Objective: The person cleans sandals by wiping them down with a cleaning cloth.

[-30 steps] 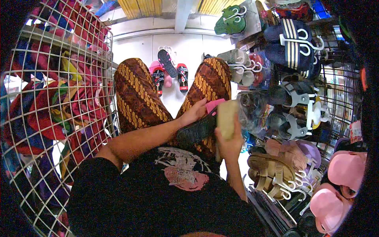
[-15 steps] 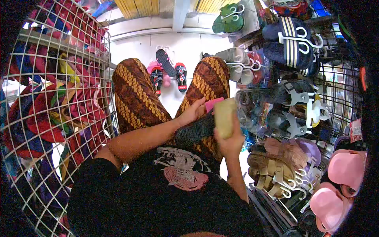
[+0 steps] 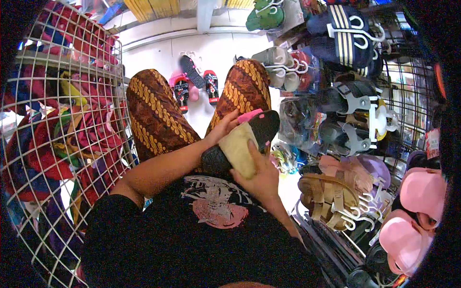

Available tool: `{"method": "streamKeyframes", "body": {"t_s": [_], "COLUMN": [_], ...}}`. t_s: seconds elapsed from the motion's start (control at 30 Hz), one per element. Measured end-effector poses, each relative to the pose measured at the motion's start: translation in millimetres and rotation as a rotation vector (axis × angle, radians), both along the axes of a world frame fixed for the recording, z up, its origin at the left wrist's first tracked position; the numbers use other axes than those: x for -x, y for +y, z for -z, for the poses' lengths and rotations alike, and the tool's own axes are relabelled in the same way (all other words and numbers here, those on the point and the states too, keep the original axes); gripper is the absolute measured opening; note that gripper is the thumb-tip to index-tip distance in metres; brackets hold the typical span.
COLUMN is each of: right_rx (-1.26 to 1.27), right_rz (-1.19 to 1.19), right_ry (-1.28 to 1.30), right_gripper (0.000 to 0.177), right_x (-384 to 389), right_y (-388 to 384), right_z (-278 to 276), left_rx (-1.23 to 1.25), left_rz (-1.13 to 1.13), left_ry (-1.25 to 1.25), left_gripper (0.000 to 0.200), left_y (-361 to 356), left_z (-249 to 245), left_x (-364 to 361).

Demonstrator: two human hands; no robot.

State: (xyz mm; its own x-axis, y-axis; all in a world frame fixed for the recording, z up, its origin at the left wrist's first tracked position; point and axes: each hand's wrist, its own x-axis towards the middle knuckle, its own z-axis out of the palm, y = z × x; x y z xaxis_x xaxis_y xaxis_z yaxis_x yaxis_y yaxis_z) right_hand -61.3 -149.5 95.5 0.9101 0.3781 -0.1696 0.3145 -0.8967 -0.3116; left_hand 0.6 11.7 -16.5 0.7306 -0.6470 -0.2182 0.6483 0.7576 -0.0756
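Note:
Across my lap lies a black sandal [image 3: 268, 128] with its sole turned up and a bit of pink strap showing at the far side. My left hand [image 3: 224, 128] grips the sandal by that pink strap side. A pale yellow sponge [image 3: 238, 150] lies flat over the middle of the sole, hiding part of it. My right hand [image 3: 259, 174] is closed around the sponge's near right edge, fingers pressing it against the sole. On the floor beyond my knees are a red and black sandal [image 3: 211, 87], its mate [image 3: 181, 92], and a dark sole-up sandal [image 3: 193, 73] with pink parts.
A white wire rack [image 3: 96, 96] with colourful bagged goods rises close on my left. To my right, hangers hold navy striped slides [image 3: 343, 36], grey-strapped sandals [image 3: 357, 101], tan sandals [image 3: 331, 201] and pink clogs [image 3: 418, 197]. Green slippers [image 3: 266, 14] hang at the back.
The sponge in my right hand has moved left along the sole, from the toe end to the middle, uncovering the right end. My left hand keeps its hold. The view has shifted slightly.

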Motion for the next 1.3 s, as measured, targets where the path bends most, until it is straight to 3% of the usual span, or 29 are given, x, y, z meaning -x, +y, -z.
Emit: {"method": "streamKeyframes", "body": {"t_s": [0.03,0.1,0.13,0.17,0.2,0.23,0.27,0.3,0.37,0.4,0.47,0.5,0.53,0.57,0.6,0.63,0.67,0.7,0.77,0.87,0.9,0.93,1.0,1.1,1.13,1.2,1.3], "right_rx": [-0.06,-0.225,-0.348,-0.312,-0.278,-0.189,-0.1,0.008,-0.163,-0.246,-0.313,-0.326,-0.342,-0.333,-0.041,-0.172,-0.306,-0.404,-0.572,-0.687,-0.659,-0.741,-0.735,-0.931,-0.864,-0.725,-0.796], "right_rz": [0.083,0.321,0.475,0.48,0.476,0.374,0.278,0.058,0.255,0.351,0.56,0.551,0.536,0.382,0.095,0.145,0.193,0.259,0.4,0.424,0.426,0.436,0.507,0.674,0.655,0.615,0.697], "right_ry": [0.048,0.084,0.058,0.023,-0.014,0.118,0.252,0.013,0.157,0.234,0.151,0.159,0.168,0.4,0.062,0.197,0.331,0.28,0.209,0.049,0.036,-0.016,-0.003,0.093,0.062,-0.004,-0.008], "right_gripper": [0.082,0.086,0.09,0.09,0.09,0.09,0.089,0.089,0.087,0.086,0.082,0.083,0.084,0.086,0.088,0.089,0.089,0.09,0.09,0.089,0.089,0.09,0.077,0.06,0.056,0.048,0.049], "right_x": [-2,-20,-32,-29,-28,-21,-8,0,-9,-16,-33,-29,-23,-17,1,2,0,0,-3,3,2,1,-6,-5,-4,-6,-12], "right_y": [-6,-27,-36,-37,-36,-30,-20,-9,-21,-28,-39,-35,-28,-22,-10,-9,-8,-14,-18,-17,-19,-18,-13,-28,-28,-29,-32], "right_z": [3,20,28,28,27,22,14,7,16,19,27,24,20,13,16,13,8,19,26,40,46,50,46,64,66,65,72], "left_rx": [0.385,-0.175,0.446,-0.027,-0.277,-0.522,-0.545,-0.537,-0.489,-0.316,0.054,-0.294,-0.469,-0.644,-0.609,-0.573,-0.357,-0.135,-0.286,-0.997,-0.962,-1.216,-1.404,-1.396,-1.405,-1.467,-1.577], "left_rz": [0.005,-0.027,-0.062,-0.012,-0.011,0.02,0.018,0.017,0.01,-0.02,-0.039,-0.025,-0.036,-0.032,-0.036,-0.049,-0.103,-0.131,-0.247,-0.311,-0.177,-0.129,-0.298,-0.085,-0.06,-0.159,-0.172], "left_ry": [-0.152,-0.084,-0.329,-0.237,-0.148,-0.05,0.041,0.074,0.086,-0.028,-0.245,-0.328,-0.283,-0.231,-0.101,0.032,-0.023,-0.071,-0.253,-0.801,-0.679,-0.972,-1.115,-1.053,-1.058,-1.153,-1.176], "left_gripper": [0.063,0.062,0.064,0.063,0.064,0.064,0.064,0.065,0.066,0.067,0.068,0.068,0.068,0.068,0.067,0.066,0.064,0.063,0.06,0.058,0.069,0.068,0.061,0.06,0.06,0.059,0.058], "left_y": [0,-3,-2,-2,1,3,3,3,0,-1,-4,1,1,2,2,2,4,7,15,33,35,37,14,16,15,11,11], "left_z": [1,-18,-14,-14,-32,-51,-60,-61,-51,-30,11,-1,-9,-17,-28,-38,-29,-20,-5,-70,-70,-75,-66,-53,-48,-33,-30], "left_x": [-4,3,-4,4,3,2,2,2,0,2,7,4,5,5,5,6,6,5,6,-2,6,6,10,9,10,14,16]}}
